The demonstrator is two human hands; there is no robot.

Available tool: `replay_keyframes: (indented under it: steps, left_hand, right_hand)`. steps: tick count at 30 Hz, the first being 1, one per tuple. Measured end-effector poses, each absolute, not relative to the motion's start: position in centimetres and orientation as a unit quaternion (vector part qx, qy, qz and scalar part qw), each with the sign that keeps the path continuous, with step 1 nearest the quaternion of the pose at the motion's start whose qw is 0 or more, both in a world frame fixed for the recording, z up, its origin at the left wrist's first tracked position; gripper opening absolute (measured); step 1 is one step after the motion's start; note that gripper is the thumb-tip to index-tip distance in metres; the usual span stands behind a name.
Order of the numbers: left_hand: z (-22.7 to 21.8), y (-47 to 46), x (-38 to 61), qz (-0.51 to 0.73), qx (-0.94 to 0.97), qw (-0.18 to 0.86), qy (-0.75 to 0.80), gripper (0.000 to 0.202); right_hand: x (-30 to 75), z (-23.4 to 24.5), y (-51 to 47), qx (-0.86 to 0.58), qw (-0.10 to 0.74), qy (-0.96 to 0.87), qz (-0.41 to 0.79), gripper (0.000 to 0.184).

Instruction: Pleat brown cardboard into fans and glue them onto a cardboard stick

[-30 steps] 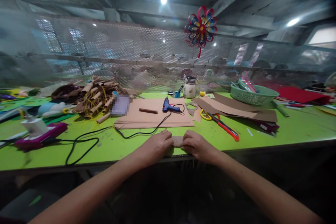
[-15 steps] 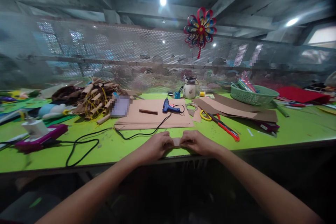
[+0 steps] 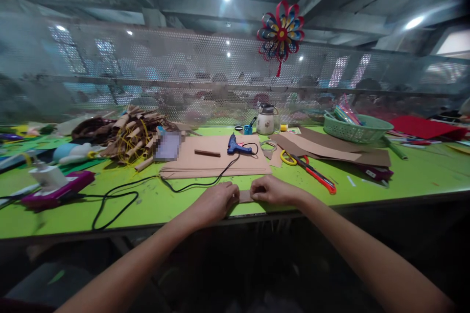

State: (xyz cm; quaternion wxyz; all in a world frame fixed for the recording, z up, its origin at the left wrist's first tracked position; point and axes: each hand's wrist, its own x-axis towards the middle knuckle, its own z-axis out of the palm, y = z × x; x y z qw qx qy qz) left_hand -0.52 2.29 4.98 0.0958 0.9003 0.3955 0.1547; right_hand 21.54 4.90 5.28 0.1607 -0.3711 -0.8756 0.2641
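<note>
Between my two hands, at the near edge of the green table, is a small strip of brown cardboard (image 3: 245, 196). My left hand (image 3: 219, 200) pinches its left end with curled fingers. At the other end, my right hand (image 3: 274, 190) is closed on it, fingertips bent down. Part of the strip is covered by my fingers. Just beyond lies a stack of brown cardboard sheets (image 3: 183, 168). A blue glue gun (image 3: 237, 145) and a narrow brown cardboard piece (image 3: 207, 153) rest on that stack. Scissors with yellow handles (image 3: 288, 157) lie to the right.
A red-handled cutting tool (image 3: 319, 180) lies right of my hands. A black cord (image 3: 198, 186) runs left to a purple power strip (image 3: 60, 190). Rolled cardboard pieces (image 3: 134, 139) are heaped back left. A white jug (image 3: 265, 122) and a green basket (image 3: 358, 131) stand behind.
Both hands stay at the table edge with the cardboard strip. My right hand has shifted slightly up and left, and more of the strip shows between my hands. The view has tilted slightly.
</note>
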Motion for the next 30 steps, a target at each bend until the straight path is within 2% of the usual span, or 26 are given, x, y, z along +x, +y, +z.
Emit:
replay_keyframes:
  steps: [5, 14, 23, 30]
  left_hand:
    - [5.3, 3.1, -1.0, 0.147, 0.907, 0.112, 0.378, 0.018]
    - [6.8, 4.8, -0.9, 0.072, 0.909, 0.18, 0.37, 0.015]
    - [6.0, 4.0, -1.4, 0.138, 0.922, 0.149, 0.331, 0.022]
    - [5.4, 4.5, -2.0, 0.149, 0.92, 0.164, 0.323, 0.027]
  right_hand:
    - [21.8, 5.2, 5.4, -0.356, 0.172, -0.86, 0.324, 0.014]
    - [21.8, 5.4, 6.9, -0.346, 0.119, -0.852, 0.373, 0.013]
    - [22.1, 5.3, 7.0, -0.347, 0.114, -0.859, 0.358, 0.011]
    - [22.5, 4.9, 6.6, -0.346, 0.142, -0.853, 0.363, 0.013]
